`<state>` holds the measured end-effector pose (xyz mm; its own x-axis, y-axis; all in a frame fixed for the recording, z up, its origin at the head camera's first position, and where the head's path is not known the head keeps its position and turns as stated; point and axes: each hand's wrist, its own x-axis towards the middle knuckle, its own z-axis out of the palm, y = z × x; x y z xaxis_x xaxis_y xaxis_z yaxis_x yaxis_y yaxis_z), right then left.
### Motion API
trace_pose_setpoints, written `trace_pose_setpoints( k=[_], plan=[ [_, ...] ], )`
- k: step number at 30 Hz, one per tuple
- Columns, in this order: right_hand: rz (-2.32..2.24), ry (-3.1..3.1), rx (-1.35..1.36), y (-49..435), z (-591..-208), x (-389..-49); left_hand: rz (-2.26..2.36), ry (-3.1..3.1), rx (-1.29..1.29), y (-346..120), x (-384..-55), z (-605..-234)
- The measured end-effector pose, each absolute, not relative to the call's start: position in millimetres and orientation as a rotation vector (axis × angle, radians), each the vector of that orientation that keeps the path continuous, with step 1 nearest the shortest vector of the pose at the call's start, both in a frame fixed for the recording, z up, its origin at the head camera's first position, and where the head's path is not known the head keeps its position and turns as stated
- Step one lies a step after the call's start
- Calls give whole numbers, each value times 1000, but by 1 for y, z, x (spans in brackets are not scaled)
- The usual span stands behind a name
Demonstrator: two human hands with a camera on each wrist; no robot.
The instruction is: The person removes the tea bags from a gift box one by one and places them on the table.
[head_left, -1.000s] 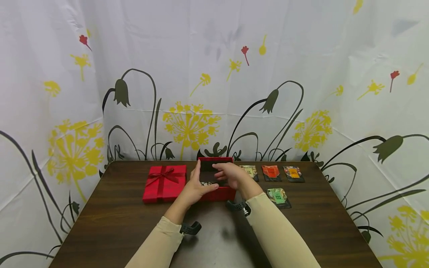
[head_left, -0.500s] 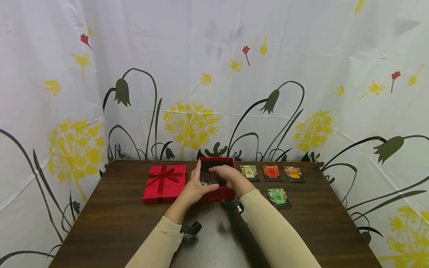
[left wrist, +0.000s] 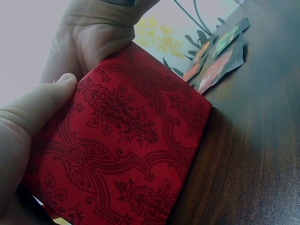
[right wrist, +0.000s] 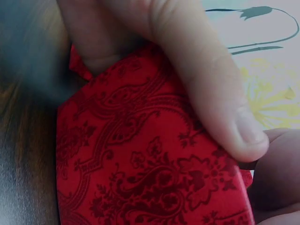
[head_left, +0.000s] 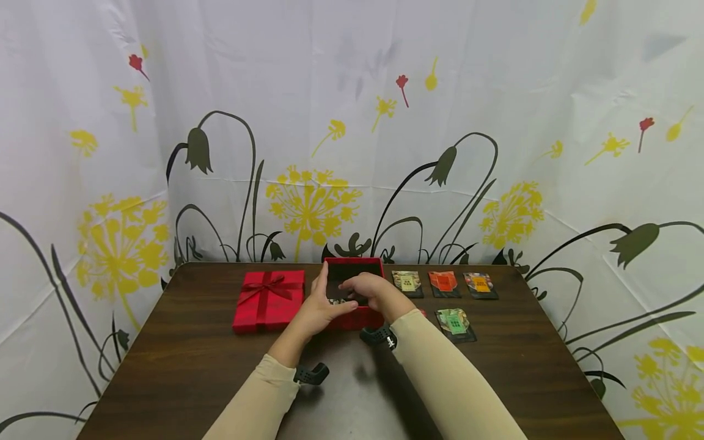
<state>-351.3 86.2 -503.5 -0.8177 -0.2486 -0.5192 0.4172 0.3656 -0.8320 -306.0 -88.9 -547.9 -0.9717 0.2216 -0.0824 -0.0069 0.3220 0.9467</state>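
Note:
A red patterned gift box (head_left: 357, 321) without its lid stands at the table's back middle, its dark inside facing up. My left hand (head_left: 321, 310) grips the box's front left corner. Its thumb (left wrist: 47, 101) lies over the front rim, and its fingers run along the left wall. My right hand (head_left: 374, 290) reaches over the front rim into the box. Most of its fingertips are hidden, so anything they hold does not show. At the bottom of the box shows a small piece of a printed packet (head_left: 337, 301), largely covered by my left hand.
The red lid (head_left: 268, 301) with a ribbon bow lies left of the box. To the right lie a cream-labelled sachet (head_left: 407, 283), a red sachet (head_left: 444, 284), an orange-labelled sachet (head_left: 481, 285) and a green-labelled sachet (head_left: 455, 324). A flowered curtain (head_left: 352, 122) hangs behind the table.
My right hand has moved a little left and lower into the box, uncovering the cream-labelled sachet. My left hand stays at the box corner.

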Motion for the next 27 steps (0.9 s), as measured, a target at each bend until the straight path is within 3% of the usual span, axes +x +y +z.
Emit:
trace_pose_setpoints(
  k=[27],
  plan=[
    [-1336,2192,-49,83,-511,-353,1694,2390,195,-88,-307,-549]
  ],
)
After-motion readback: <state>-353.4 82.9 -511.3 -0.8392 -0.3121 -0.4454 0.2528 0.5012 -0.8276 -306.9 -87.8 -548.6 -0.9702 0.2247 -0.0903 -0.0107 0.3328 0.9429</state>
